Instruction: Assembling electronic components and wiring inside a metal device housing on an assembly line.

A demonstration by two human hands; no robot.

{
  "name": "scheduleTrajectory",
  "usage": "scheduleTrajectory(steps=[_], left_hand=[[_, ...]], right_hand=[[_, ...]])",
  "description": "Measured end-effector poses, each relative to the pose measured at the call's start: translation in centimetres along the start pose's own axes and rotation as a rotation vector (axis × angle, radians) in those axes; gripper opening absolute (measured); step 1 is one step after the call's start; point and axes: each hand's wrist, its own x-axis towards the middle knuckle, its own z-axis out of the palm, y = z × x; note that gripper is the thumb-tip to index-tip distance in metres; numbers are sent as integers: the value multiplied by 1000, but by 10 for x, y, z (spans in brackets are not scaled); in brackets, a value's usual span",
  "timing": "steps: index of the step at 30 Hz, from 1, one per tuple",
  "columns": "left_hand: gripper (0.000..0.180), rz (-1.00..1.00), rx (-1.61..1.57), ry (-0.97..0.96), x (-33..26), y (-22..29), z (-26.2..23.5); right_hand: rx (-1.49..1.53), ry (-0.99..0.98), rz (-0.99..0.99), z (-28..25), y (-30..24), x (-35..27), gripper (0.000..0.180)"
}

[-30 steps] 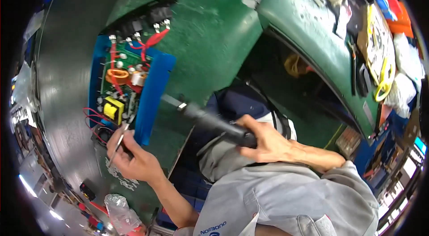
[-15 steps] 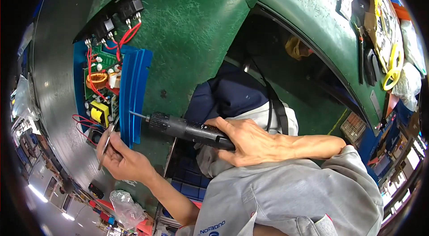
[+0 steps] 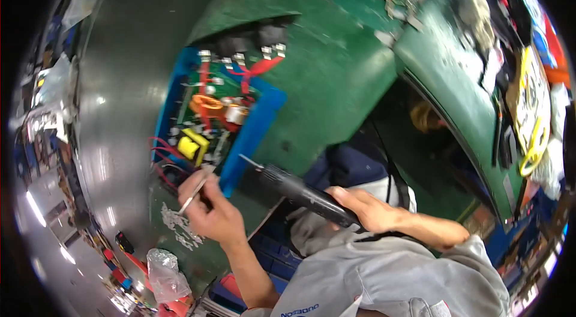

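Observation:
A green circuit board [image 3: 211, 117] with a yellow transformer, an orange coil and red wires lies in a blue tray [image 3: 259, 126] on the green workbench [image 3: 324, 71]. My left hand [image 3: 211, 212] pinches thin metal tweezers [image 3: 193, 196] at the tray's near edge. My right hand [image 3: 367, 209] grips a black electric screwdriver [image 3: 303, 190]; its bit tip points toward the tray's near right corner, just short of it.
Small metal parts [image 3: 175, 230] lie scattered on the bench near my left hand, with a clear plastic bag [image 3: 163, 272] below them. Loose clips litter the far bench. A yellow cable and clutter [image 3: 531, 113] fill the right-hand shelf.
The view has shifted; the tray now sits higher and further right in the picture. The screwdriver tip has lifted off the tray edge and sits slightly back from it. My left hand still holds the tweezers.

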Motion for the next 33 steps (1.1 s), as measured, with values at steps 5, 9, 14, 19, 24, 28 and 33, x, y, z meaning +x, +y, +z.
scheduleTrajectory(steps=[5,9,14,19,24,28,33], left_hand=[[11,77,25,-6,5,2,0],[14,89,76,-8,8,0,-4],[13,26,99,-1,11,2,2],[15,64,131,24,9,2,4],[15,60,117,45,7,2,3],[16,49,113,53,6,1,3],[16,42,118,52,7,2,3]], right_hand=[[-434,183,-147,2,1,-15,49],[-422,166,-109,9,-23,-16,50],[-399,217,-262,11,-14,-10,45],[-392,197,-209,10,-16,-12,46],[-341,193,-239,10,-13,-11,53],[-219,157,-238,9,-1,-5,56],[-291,195,-287,8,-1,-14,54]])
